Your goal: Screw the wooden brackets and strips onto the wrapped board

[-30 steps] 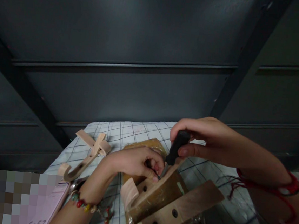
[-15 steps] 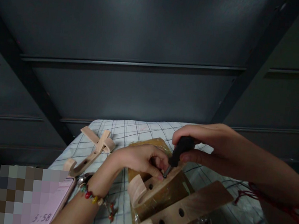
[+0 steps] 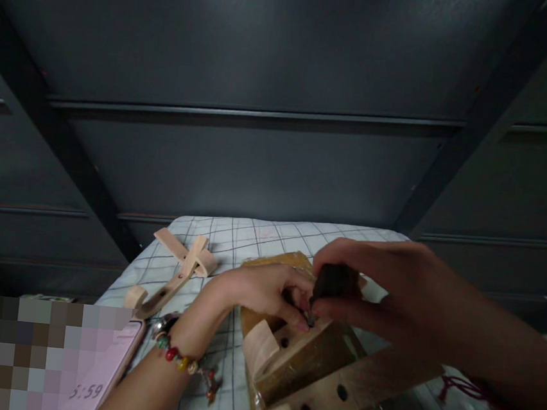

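My right hand (image 3: 367, 285) grips the dark handle of a screwdriver (image 3: 336, 281), its shaft pointing down and left. The tip meets a curved wooden hook (image 3: 260, 352) with a dark hole in it. My left hand (image 3: 277, 295) holds that hook, fingers curled and thumb beside the tip; any screw there is too small to make out. Beneath the hook lies a brown block wrapped in clear film (image 3: 309, 366). A second wooden hook (image 3: 327, 397) with two dark holes rests nearer to me, partly under my right hand's shadow.
On the left of the checked cloth (image 3: 225, 381), two more wooden hooks (image 3: 184, 270) lie crossed. A phone (image 3: 108, 357) with a lit screen is beside my left forearm, partly blurred out. A dark panelled wall (image 3: 258, 165) rises behind the table.
My right hand has turned over the screwdriver, and its handle sits lower and more upright. My left hand stays at the hook. The view has shifted slightly.
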